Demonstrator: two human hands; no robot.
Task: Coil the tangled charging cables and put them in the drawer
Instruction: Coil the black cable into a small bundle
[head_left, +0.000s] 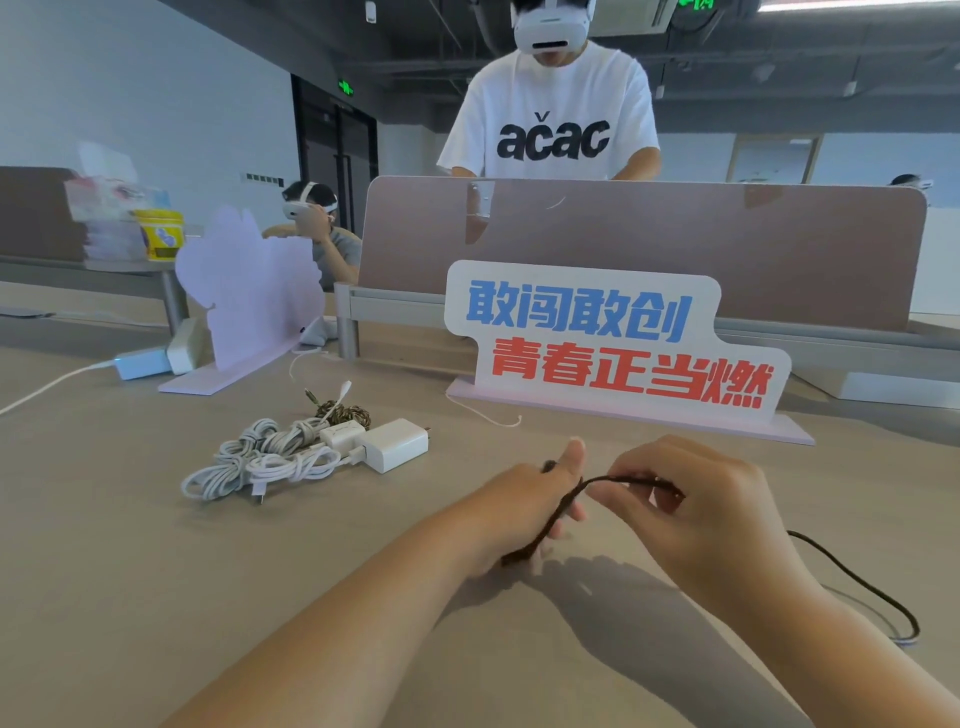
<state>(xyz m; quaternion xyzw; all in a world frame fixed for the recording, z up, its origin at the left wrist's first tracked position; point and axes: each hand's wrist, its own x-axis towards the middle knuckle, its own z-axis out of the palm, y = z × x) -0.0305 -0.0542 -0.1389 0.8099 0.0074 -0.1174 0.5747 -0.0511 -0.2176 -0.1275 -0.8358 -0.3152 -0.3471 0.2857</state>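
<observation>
A dark brown cable (563, 506) runs between both hands just above the tan table (130, 571). My left hand (524, 506) grips a folded bundle of it, thumb up. My right hand (696, 512) pinches the strand coming off that bundle. The cable's loose tail (862, 582) trails right across the table and loops near the edge. Left of my hands lies a pile of tangled white cables (265, 460) with two white charger plugs (395, 444) and a brown braided cable (345, 414). No drawer is visible.
A sign with blue and red characters (618, 340) stands behind my hands. A lilac cut-out stand (249, 291) and a white adapter (143, 362) sit at the left. A brown desk divider (644, 249) runs across the back; a person in a white T-shirt stands behind it.
</observation>
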